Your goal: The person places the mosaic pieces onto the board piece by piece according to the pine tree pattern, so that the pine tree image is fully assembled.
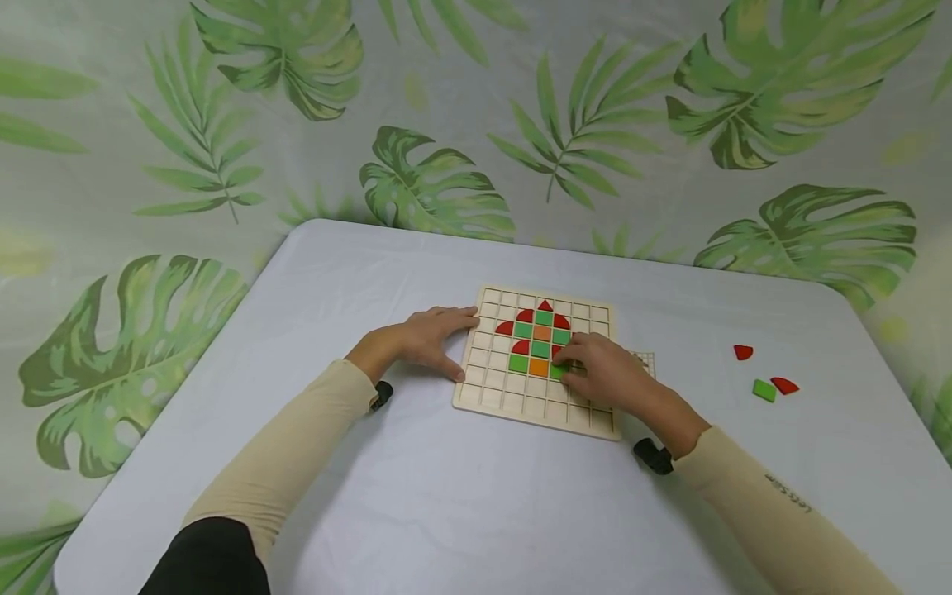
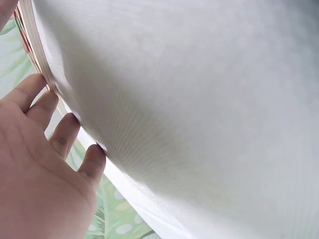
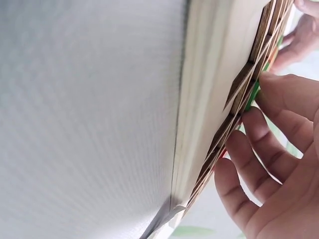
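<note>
A wooden grid board (image 1: 491, 398) lies on the table, with red, green and orange tiles set in its cells in a stepped, pointed figure. My left hand (image 1: 431, 337) rests at the board's left edge, fingers spread and thumb apart; in the left wrist view, fingertips of that hand (image 2: 45, 164) touch the rim. Over the lower right of the figure, my right hand (image 1: 606, 370) pinches a green square tile (image 1: 555, 373) at its cell. The right wrist view shows the green tile (image 3: 252, 96) between thumb and fingertips. This hand covers part of the board.
Two red curved tiles (image 1: 743, 353) and a green tile (image 1: 763, 391) lie loose on the white table (image 1: 461, 504) at the right. A small gridded piece (image 1: 645, 360) pokes out beyond the board's right edge. Behind the table hangs a leaf-print cloth (image 1: 446, 99).
</note>
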A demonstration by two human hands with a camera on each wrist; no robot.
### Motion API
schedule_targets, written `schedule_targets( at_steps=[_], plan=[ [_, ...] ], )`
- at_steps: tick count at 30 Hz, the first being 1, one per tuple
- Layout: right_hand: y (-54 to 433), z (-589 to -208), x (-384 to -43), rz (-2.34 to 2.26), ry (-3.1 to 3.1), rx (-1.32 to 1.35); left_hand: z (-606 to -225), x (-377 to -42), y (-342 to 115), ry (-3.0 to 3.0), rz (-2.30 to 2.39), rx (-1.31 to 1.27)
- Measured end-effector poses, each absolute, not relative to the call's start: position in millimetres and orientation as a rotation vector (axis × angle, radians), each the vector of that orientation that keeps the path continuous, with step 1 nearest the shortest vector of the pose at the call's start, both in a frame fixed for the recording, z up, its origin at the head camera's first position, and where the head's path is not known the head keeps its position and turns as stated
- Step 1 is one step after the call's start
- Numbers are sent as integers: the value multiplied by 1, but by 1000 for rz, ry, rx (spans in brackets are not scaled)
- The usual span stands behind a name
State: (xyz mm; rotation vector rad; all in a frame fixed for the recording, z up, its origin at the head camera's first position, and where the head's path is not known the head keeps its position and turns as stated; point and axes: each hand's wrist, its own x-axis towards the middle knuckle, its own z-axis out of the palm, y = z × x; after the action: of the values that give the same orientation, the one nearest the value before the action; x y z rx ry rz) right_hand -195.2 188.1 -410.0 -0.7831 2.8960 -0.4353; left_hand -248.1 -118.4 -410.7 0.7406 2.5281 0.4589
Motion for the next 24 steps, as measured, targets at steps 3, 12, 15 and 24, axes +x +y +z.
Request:
schedule_targets(
  at_steps=[3,12,15,24],
  plan=[
    [189,-409,-195,-425,2892,-798,-411,-248,-118,2524,464,737],
    [195,-403,-197,-498,2864,-808,-413,-249,-116,2528,452,747],
    [198,-401,-198,-498,2859,-804,-413,-249,-116,2528,449,746],
    [229,-391,-192,-536,2887,-691,-412,-248,-114,2516,457,718]
  ],
)
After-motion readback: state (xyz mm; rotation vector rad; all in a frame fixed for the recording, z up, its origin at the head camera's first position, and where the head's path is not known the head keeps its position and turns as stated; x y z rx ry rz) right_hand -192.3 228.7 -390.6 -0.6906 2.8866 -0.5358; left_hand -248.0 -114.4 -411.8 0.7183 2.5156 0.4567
